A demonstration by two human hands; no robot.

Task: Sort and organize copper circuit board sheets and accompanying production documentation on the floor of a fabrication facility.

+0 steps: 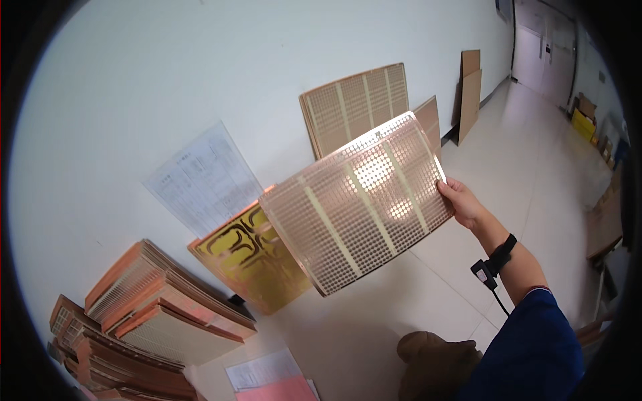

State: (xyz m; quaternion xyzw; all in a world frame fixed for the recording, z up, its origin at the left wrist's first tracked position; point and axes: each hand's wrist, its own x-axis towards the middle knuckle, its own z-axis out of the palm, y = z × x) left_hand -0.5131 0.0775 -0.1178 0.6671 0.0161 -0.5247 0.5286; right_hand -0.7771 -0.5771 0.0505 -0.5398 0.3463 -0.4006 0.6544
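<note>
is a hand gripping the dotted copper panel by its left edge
No, the right hand grips the dotted copper panel at its right edge, and no hand shows at the left edge.

The right hand [463, 202] holds a dotted copper-coloured panel [359, 207] by its three-o'clock edge. Around that panel, tan gridded boards [356, 97] lean against the wall [134, 100] at twelve, brown cardboard [470, 100] between one and two, pink paper [277, 385] lies at seven on the floor [521, 187], and a patterned gold panel [266, 277] and copper-coloured stacks [174, 326] sit at eight.
</note>
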